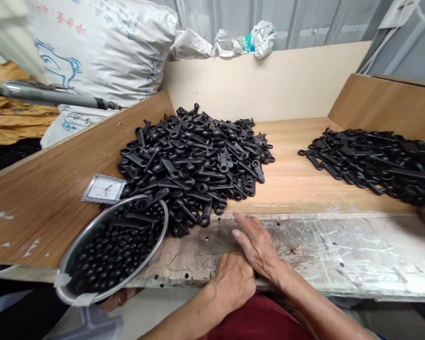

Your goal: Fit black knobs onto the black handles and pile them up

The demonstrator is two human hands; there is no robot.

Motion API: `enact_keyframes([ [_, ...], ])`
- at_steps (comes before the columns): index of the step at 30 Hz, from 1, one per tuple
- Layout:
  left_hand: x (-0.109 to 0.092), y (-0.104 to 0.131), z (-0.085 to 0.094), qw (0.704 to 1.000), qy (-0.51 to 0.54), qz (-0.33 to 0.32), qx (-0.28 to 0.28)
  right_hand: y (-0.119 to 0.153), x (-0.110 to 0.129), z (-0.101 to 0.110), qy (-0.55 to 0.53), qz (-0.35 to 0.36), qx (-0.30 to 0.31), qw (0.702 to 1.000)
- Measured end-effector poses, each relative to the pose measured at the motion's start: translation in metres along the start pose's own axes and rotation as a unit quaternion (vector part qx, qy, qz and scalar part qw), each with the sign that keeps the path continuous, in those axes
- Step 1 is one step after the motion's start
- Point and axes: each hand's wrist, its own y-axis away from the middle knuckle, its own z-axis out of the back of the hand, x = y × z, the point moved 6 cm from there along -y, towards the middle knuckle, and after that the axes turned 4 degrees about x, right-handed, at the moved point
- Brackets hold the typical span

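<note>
My left hand (235,276) is closed in a fist at the front edge of the bench; anything inside it is hidden. Against it lies my right hand (259,245), its thumb and visible fingers stretched toward the bench, with nothing seen in them. Beyond both hands is a large pile of black link-shaped parts with ring ends (198,156). To the left, a round metal bowl (167,222) holds many small black balls (109,255). A few of the link parts rest on top of the balls.
A second pile of black parts (371,160) lies at the right. A small square clock (104,189) stands beside the bowl. A grey powered screwdriver (53,97) hangs at the left before a white sack (106,47). Wooden boards (56,189) wall the bench.
</note>
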Motion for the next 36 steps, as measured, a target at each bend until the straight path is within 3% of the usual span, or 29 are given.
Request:
enact_keyframes([
  [4, 0.004, -0.007, 0.002, 1.000, 0.025, -0.004, -0.011, -0.007, -0.014, -0.018, 0.002, -0.036, 0.027, 0.999],
  [9, 0.013, 0.000, 0.011, 0.996, 0.036, 0.014, -0.076, 0.005, -0.014, -0.007, 0.002, -0.012, 0.004, 1.000],
  [12, 0.023, 0.010, 0.017, 0.991, 0.042, 0.037, -0.122, 0.023, -0.001, -0.002, 0.056, 0.034, 0.094, 0.993],
  [15, 0.034, 0.012, 0.016, 0.987, 0.045, 0.028, -0.150, 0.040, 0.005, 0.001, 0.085, 0.015, 0.206, 0.975],
  [17, 0.034, 0.014, 0.017, 0.974, 0.029, -0.025, -0.222, 0.045, 0.004, 0.009, 0.070, -0.004, 0.221, 0.973],
  [19, 0.032, 0.022, 0.018, 0.941, 0.007, -0.072, -0.329, 0.046, -0.005, 0.023, 0.035, -0.020, 0.207, 0.978],
  [21, 0.034, 0.032, 0.015, 0.903, -0.013, -0.090, -0.419, 0.044, -0.028, 0.044, -0.005, -0.062, 0.159, 0.985],
  [23, 0.039, 0.038, 0.009, 0.883, -0.031, -0.081, -0.461, 0.038, -0.061, 0.079, -0.030, -0.136, 0.065, 0.988],
  [25, 0.043, 0.040, 0.003, 0.876, -0.046, -0.072, -0.475, 0.030, -0.097, 0.124, -0.024, -0.206, -0.049, 0.977],
  [29, 0.046, 0.037, -0.002, 0.874, -0.047, -0.065, -0.479, -0.001, -0.145, 0.227, 0.043, -0.251, -0.199, 0.946],
  [31, 0.047, 0.036, -0.002, 0.873, -0.036, -0.066, -0.482, -0.017, -0.156, 0.275, 0.084, -0.260, -0.273, 0.922],
  [33, 0.047, 0.036, -0.001, 0.872, -0.025, -0.066, -0.485, -0.027, -0.159, 0.309, 0.128, -0.259, -0.333, 0.897],
  [36, 0.049, 0.038, -0.002, 0.871, -0.010, -0.062, -0.487, -0.028, -0.153, 0.320, 0.168, -0.248, -0.364, 0.882],
])
